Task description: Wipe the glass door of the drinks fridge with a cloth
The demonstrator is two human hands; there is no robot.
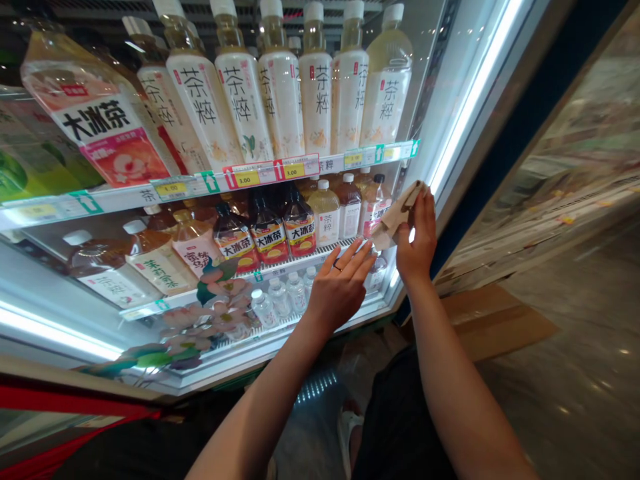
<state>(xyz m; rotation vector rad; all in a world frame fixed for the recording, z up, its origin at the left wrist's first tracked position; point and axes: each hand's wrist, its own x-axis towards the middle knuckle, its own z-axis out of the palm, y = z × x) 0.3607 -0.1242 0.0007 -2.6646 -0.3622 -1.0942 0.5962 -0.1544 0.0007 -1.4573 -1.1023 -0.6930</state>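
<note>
I see the beige cloth right of the frame's centre, gripped by the right hand. It lies leftward from that hand, its long axis rising toward upper right. The left hand, fingers extended and apparently holding nothing, is near its lower end. Behind stand bottles.

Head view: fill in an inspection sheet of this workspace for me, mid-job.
Surface: cooler front, apparently glass, with flowers showing at lower left.
Job's things: tan cloth, creased, at the front's right side.
Clutter: flat cardboard on the floor.
Hands: right hand holds the cloth; left hand open beside it, contact with the front unclear.
Cables: nothing seen.
Surroundings: bottles on lit shelves; blurred shelving at right.
</note>
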